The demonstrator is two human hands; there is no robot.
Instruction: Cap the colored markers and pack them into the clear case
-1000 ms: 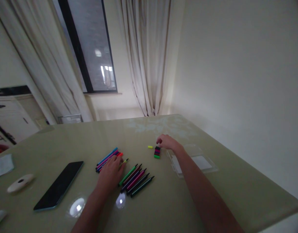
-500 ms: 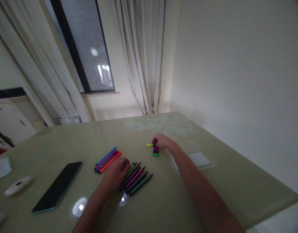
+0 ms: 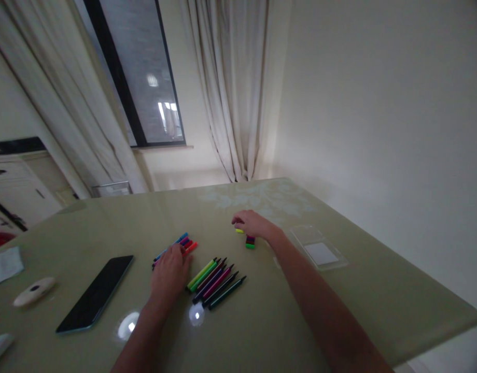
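My left hand (image 3: 170, 272) rests over a bunch of capped felt-tip pens (image 3: 179, 240), blue, purple, red and orange. Its fingers bend down onto the pens near the orange one, partly hidden by the hand itself. Right of it lies a row of uncapped felt-tip pens (image 3: 217, 282), yellow-green through magenta to dark green, tips pointing away. My right hand (image 3: 252, 223) hovers farther off, fingers curved and apart above a yellow cap (image 3: 239, 231). Under its wrist sits a short row of loose caps (image 3: 250, 242), with a green one nearest me.
A clear plastic case (image 3: 320, 251) with a white label lies right of my right forearm. On the left are a black phone (image 3: 96, 292), a pale oval object (image 3: 34, 291) and a paper (image 3: 5, 267). The table (image 3: 378, 311) runs to the wall.
My left hand has moved left from the uncapped pens to the capped bunch, uncovering a yellow-green pen in the row. My right hand has shifted slightly left, over the yellow cap.
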